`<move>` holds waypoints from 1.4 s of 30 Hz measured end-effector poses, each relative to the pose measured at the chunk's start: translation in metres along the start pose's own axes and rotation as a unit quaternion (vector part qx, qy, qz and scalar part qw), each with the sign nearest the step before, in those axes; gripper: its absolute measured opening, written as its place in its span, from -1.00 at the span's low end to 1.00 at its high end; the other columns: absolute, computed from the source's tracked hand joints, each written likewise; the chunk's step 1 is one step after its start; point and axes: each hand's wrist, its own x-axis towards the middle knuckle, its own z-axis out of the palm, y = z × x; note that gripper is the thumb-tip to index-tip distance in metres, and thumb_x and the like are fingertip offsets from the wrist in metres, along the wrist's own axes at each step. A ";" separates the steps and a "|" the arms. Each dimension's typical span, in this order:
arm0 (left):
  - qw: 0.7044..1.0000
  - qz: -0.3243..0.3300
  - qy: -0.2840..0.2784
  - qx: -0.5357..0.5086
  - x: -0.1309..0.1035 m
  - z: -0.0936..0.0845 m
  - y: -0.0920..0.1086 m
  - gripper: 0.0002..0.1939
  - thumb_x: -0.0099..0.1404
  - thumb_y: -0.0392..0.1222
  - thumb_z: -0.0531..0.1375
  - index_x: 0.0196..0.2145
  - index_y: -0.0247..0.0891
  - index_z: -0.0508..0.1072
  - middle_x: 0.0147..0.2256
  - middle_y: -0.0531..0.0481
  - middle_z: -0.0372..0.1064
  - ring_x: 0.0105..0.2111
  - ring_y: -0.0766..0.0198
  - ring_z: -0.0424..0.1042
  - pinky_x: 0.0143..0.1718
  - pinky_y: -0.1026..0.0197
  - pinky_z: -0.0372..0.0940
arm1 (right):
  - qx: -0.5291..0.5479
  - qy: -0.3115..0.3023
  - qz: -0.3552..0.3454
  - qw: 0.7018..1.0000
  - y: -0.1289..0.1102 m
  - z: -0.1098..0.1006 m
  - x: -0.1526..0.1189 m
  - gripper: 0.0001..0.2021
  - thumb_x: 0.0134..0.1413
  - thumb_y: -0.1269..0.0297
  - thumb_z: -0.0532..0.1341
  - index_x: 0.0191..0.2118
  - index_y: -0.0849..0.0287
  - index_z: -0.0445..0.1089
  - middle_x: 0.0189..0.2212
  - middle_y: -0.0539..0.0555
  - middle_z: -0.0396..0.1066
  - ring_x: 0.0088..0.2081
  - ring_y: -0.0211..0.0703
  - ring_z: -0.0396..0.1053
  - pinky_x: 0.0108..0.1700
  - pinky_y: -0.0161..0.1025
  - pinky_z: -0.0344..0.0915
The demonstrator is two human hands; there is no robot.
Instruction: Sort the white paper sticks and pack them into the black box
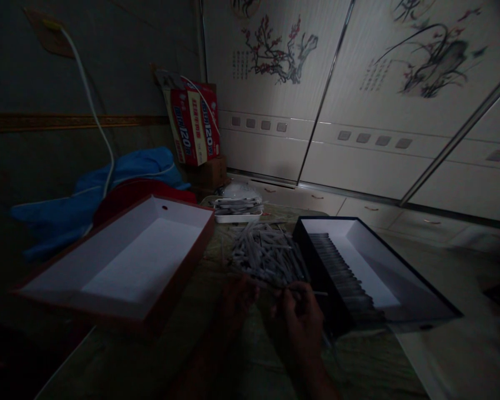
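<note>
Low in the middle, my right hand (302,316) pinches a thin pen-like stick (320,293), whose pale end juts out to the right. My left hand (239,300) is close by on the left, its fingers curled towards the stick's other end. Shadow hides what those fingers grip. Just beyond both hands lies a loose heap of slender whitish sticks (266,250). To the right, a dark-sided box (325,278) with a white inside holds a row of similar dark, slender pieces (345,272) along its left wall.
A red-brown box with a white inside (150,261) stands open at left. Behind the heap, a white tray (238,218) holds more sticks. Blue cloth (129,172), a red printed carton (195,122) and a white cable (89,100) are at back left; sliding cabinet doors (266,150) stand behind.
</note>
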 end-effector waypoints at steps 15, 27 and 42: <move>0.978 -0.053 0.032 -0.200 0.011 -0.007 0.016 -0.69 0.23 -0.48 0.00 -0.49 -0.34 0.49 -0.52 -0.03 0.51 -0.48 0.36 0.49 -0.40 0.37 0.40 | -0.167 -0.021 -0.077 0.983 0.013 -0.007 0.011 -0.80 0.10 0.25 0.01 -0.35 0.23 0.32 -0.49 0.03 0.37 -0.44 -0.22 0.32 -0.41 -0.36 0.22; 0.981 -0.043 0.034 -0.186 0.010 -0.005 0.020 -0.72 0.22 -0.49 0.00 -0.51 -0.35 0.45 -0.56 -0.02 0.49 -0.55 0.36 0.48 -0.49 0.36 0.42 | -0.558 -0.211 -0.178 0.783 0.017 0.033 0.047 -0.78 0.06 0.49 0.04 -0.26 0.14 0.39 -0.33 0.11 0.37 -0.24 -0.12 0.29 -0.19 -0.23 0.10; 0.992 -0.017 0.048 -0.114 0.012 -0.005 0.018 -0.83 0.15 -0.49 0.10 -0.49 -0.33 0.43 -0.57 0.02 0.47 -0.59 0.35 0.46 -0.56 0.35 0.38 | -0.508 -0.186 -0.178 0.822 0.029 0.029 0.051 -0.80 0.03 0.53 0.02 -0.27 0.23 0.33 -0.31 0.14 0.36 -0.25 -0.16 0.30 -0.23 -0.30 0.16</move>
